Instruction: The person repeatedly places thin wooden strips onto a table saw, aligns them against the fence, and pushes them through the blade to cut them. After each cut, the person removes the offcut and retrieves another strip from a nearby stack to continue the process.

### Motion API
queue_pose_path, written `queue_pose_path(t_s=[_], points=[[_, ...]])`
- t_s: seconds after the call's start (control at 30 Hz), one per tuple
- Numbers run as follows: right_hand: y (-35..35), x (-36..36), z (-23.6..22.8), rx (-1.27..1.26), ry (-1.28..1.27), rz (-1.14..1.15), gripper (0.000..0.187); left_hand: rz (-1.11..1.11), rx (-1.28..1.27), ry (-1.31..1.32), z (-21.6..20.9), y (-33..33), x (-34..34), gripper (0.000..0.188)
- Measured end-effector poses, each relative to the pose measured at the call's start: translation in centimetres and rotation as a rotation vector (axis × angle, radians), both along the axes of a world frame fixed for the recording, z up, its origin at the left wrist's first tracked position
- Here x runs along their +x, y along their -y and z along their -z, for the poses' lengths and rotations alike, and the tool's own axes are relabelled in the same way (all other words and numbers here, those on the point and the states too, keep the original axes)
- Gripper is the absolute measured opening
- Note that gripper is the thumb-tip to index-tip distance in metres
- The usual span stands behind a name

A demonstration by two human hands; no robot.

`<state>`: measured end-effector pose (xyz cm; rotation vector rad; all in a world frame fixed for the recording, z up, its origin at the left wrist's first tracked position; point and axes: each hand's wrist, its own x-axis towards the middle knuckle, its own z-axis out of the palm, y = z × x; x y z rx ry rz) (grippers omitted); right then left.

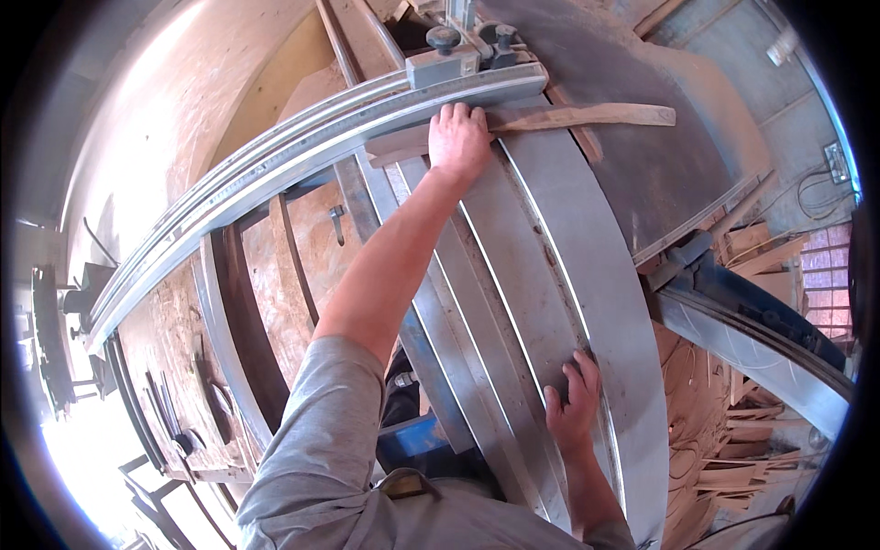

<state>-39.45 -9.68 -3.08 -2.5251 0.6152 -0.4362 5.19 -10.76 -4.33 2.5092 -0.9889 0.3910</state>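
Left hand (458,139) far forward, arm outstretched, palm and fingers pressed flat on narrow wooden strip (550,119); not clamped round it. Strip lies across far end of sliding metal surface (587,275), butted against long metal fence rail (302,151). Right hand (573,399) near body, fingers spread flat on same surface, gripping nothing. Hands well apart. Clamp knob (444,38) above fence. Wood offcuts (733,440) piled on floor at right.

Narrow wooden strip (587,116) lying flat crosswise on saw table, against metal fence.
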Motion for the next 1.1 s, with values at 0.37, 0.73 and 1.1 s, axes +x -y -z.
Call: queue_pose_path(t_s=[0.37,0.73,1.1], points=[[0.25,-0.09,0.03,0.004,-0.024,0.000,0.042,0.016,-0.030,0.019,0.41,0.11,0.30,0.030],[0.08,0.03,-0.37,0.006,-0.025,0.009,0.034,0.002,0.023,0.004,0.04,0.06,0.15,0.044],[0.11,-0.06,0.06,-0.001,-0.003,0.006,0.040,-0.006,-0.012,0.041,0.32,-0.04,0.30,0.030]])
